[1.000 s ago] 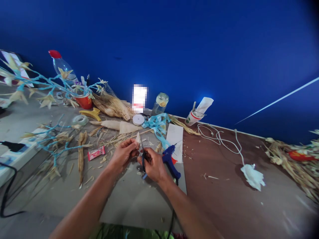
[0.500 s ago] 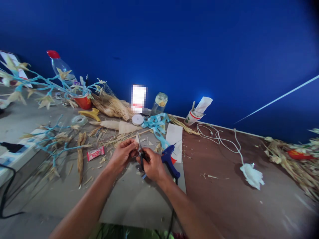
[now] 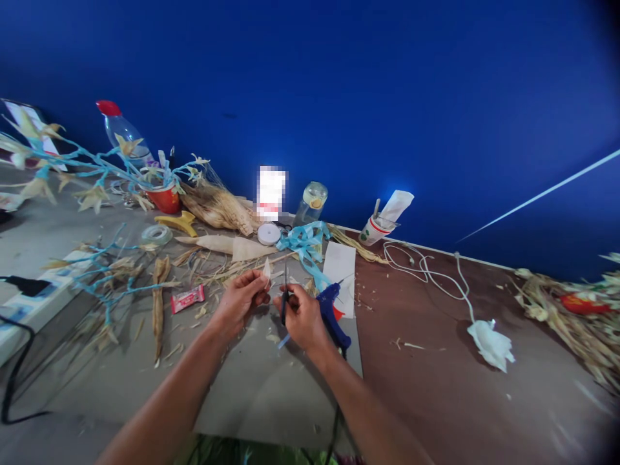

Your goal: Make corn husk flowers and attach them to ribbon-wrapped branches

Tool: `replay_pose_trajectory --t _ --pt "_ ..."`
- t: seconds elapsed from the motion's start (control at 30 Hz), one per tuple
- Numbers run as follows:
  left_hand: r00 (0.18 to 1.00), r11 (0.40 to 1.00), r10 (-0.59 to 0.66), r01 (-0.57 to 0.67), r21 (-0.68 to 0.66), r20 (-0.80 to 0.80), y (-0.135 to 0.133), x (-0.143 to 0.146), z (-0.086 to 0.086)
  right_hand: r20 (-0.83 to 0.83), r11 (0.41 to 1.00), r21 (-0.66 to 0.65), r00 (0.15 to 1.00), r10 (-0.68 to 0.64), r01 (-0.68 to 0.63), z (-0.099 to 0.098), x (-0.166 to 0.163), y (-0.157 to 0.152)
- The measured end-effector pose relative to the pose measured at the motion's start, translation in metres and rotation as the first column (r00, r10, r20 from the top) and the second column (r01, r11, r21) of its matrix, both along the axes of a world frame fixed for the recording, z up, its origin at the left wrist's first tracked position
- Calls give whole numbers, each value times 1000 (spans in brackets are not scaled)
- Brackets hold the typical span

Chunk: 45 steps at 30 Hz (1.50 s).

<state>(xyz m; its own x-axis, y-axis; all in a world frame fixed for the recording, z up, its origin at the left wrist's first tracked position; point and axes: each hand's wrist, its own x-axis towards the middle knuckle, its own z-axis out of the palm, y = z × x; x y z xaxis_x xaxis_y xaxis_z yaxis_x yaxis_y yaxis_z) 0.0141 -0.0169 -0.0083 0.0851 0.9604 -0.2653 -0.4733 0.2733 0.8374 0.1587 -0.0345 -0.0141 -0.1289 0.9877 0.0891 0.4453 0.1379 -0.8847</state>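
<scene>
My left hand [image 3: 241, 300] pinches a small pale piece of corn husk [image 3: 266, 268] between thumb and fingers, holding it up over a grey mat [image 3: 261, 387]. My right hand [image 3: 303, 316] is closed round the handles of a pair of scissors [image 3: 285, 294], whose dark blades point up, a little to the right of the husk piece. A blue glue gun [image 3: 332, 313] lies just right of my right hand. Small husk scraps lie on the mat below both hands.
Dried husks, blue-wrapped twig branches [image 3: 97, 171], a red cup [image 3: 165, 197], tape rolls [image 3: 268, 234], light blue ribbon [image 3: 305, 242], white paper [image 3: 339, 265], a paper cup [image 3: 375, 227], a white cord [image 3: 431, 268] and a crumpled tissue [image 3: 491, 342] litter the table. A blue wall stands behind.
My right hand has drawn the scissors slightly to the right, away from the husk piece, and the blades now stand more upright. My left hand has hardly moved.
</scene>
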Motion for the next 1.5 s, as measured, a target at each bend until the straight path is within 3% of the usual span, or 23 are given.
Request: replay_pose_trajectory --t 0.2,0.3,0.5,0.67,0.9,1.13,1.2,1.23,1.3,1.37,1.4,1.5 --pt "999 999 45 -44 31 -23 1 2 0 149 991 -4 981 -128 130 6 12 12" --pt "994 995 83 -78 65 -76 1 2 -3 304 990 -54 947 -105 128 15 18 22" --pt "981 984 135 -116 137 -138 5 -1 -15 595 997 -77 802 41 6 38 22 51" --pt "978 976 159 -136 168 -131 7 -2 -18 783 995 -78 615 95 -54 35 15 65" --pt "966 974 181 -150 170 -184 8 -3 -19 881 982 -150 434 186 -117 42 13 65" --pt "955 971 201 -164 176 -219 9 -3 -21 881 958 -212 388 273 -192 51 16 68" --pt "950 968 209 -167 186 -234 9 -3 -20 879 963 -169 411 243 -208 53 18 65" --pt "947 967 212 -168 193 -241 9 -2 -19 862 971 -107 466 198 -215 53 18 62" --pt "942 964 218 -167 209 -254 8 -3 -18 731 975 53 674 109 -214 51 17 57" --pt "936 963 216 -158 219 -277 8 -3 -17 431 974 129 895 112 -184 46 13 52" --pt "931 963 214 -151 223 -296 8 -3 -16 262 977 112 954 146 -180 42 10 49" --pt "909 964 201 -117 239 -365 7 -2 -14 -83 987 38 983 161 -159 28 -3 44"
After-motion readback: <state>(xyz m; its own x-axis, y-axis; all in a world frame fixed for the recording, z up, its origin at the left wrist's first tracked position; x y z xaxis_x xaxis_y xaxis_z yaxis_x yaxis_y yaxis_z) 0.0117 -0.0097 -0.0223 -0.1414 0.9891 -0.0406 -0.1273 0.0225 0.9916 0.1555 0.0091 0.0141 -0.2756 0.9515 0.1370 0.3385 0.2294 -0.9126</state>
